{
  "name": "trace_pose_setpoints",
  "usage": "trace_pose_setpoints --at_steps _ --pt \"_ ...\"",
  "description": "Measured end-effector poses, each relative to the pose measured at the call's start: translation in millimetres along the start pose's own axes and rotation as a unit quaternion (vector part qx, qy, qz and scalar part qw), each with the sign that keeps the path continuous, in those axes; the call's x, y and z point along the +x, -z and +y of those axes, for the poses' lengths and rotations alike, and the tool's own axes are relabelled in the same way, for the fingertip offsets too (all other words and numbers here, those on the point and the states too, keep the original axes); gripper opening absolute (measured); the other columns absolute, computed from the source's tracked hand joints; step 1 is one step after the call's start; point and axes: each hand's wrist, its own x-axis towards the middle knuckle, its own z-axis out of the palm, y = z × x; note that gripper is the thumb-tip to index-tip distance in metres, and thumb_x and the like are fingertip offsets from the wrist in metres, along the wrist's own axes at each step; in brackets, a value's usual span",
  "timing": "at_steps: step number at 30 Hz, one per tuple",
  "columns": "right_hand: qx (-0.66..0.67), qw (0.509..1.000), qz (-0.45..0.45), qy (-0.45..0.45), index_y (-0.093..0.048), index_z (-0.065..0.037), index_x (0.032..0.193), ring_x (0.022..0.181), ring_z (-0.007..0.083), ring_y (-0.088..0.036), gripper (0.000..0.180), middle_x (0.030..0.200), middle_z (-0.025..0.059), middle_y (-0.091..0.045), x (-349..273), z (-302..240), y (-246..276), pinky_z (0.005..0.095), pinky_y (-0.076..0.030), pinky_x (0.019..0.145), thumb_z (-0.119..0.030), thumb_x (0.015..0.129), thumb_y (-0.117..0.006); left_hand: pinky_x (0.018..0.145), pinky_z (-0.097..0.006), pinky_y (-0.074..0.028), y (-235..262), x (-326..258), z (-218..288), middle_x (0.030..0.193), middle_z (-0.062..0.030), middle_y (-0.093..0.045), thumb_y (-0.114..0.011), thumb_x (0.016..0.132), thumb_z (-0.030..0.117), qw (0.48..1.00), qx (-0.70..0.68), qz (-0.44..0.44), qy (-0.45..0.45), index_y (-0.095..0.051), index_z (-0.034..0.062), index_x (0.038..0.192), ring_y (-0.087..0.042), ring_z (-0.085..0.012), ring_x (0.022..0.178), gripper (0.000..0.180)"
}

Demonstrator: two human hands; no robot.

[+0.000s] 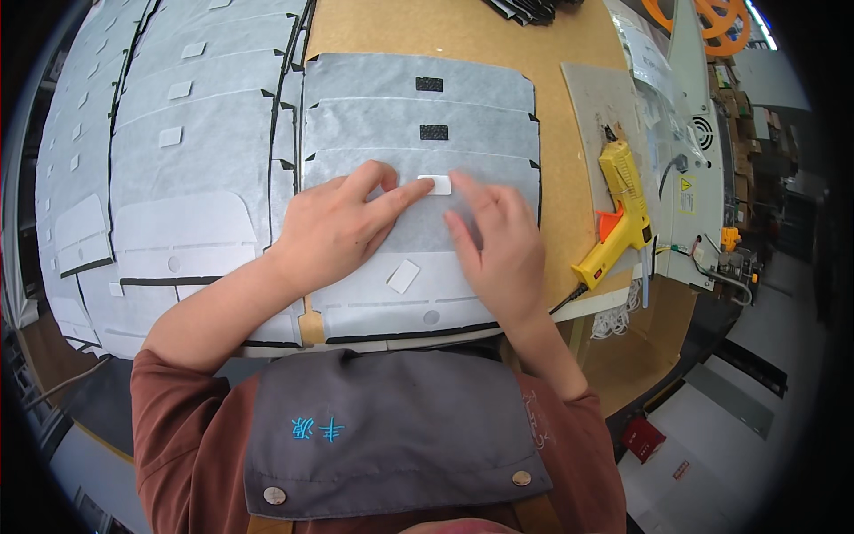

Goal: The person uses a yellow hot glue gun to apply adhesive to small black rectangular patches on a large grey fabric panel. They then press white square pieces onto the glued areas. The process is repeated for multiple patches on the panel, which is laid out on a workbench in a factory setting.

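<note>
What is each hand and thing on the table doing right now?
left hand: flat, fingertip pressing the white patch
right hand: flat, fingers beside the patch
white patch: lying on top grey sheet
top grey sheet: flat under both hands
glue gun: lying unheld on its mat

Right side: glue gun (620, 216) lies near my right grip (496, 245), blocks sweep that way.
Left side: fabric stacks (178, 151) flat, low, passable over top.
Ahead: bare tabletop (463, 31) strip, open.
Between grips: white patch (436, 184), small gap only.
</note>
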Motion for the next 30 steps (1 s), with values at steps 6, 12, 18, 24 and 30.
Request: trace_pose_setpoints --at_steps 6,12,18,24,30 --pt "-0.075 0.996 -0.034 0.035 -0.066 -0.023 0.125 0.076 0.0191 -0.052 0.043 0.088 0.0 -0.051 -6 2 -1 0.0338 -0.043 0.065 -0.027 0.083 -0.073 0.045 -0.028 -0.045 -1 0 0 0.094 0.0037 -0.058 -0.069 0.082 0.013 1.0 0.021 0.004 -0.018 -0.067 0.03 0.121 -0.059 -0.013 0.058 0.043" --pt "-0.079 0.996 -0.033 0.016 -0.067 -0.023 0.123 0.074 0.0186 -0.05 0.042 0.087 -0.001 -0.049 -6 2 -3 0.034 -0.042 0.063 -0.03 0.082 -0.073 0.045 -0.028 -0.046 -1 -1 -1 0.095 0.0033 -0.058 -0.068 0.084 0.013 0.999 0.026 -0.009 -0.016 -0.066 0.0295 0.122 -0.06 -0.0138 0.058 0.042" --pt "-0.075 0.997 -0.003 0.035 -0.068 -0.022 0.122 0.073 0.0183 -0.049 0.041 0.087 -0.001 -0.049 -11 8 -10 0.0333 -0.043 0.062 -0.03 0.082 -0.073 0.047 -0.029 -0.048 11 -2 9 0.098 0.0017 -0.058 -0.069 0.086 0.017 0.999 0.016 -0.032 -0.003 -0.065 0.0239 0.121 -0.061 -0.0155 0.06 0.036" --pt "-0.077 0.996 0.02 0.048 -0.068 -0.021 0.121 0.074 0.0183 -0.051 0.04 0.087 -0.0002 -0.049 -11 9 -12 0.0329 -0.044 0.063 -0.029 0.082 -0.073 0.052 -0.03 -0.052 29 -28 31 0.1 0.0016 -0.059 -0.075 0.081 0.029 0.99 -0.004 -0.126 -0.06 -0.066 0.0197 0.116 -0.063 -0.0158 0.064 0.037" --pt "-0.061 0.997 0.028 0.047 -0.066 -0.02 0.124 0.075 0.0198 -0.052 0.043 0.087 0.0012 -0.05 -11 8 -10 0.0344 -0.045 0.065 -0.029 0.083 -0.073 0.055 -0.031 -0.052 26 -32 35 0.099 0.0007 -0.061 -0.076 0.08 0.019 0.989 -0.082 -0.119 -0.012 -0.068 0.0163 0.103 -0.064 -0.0177 0.066 0.025"
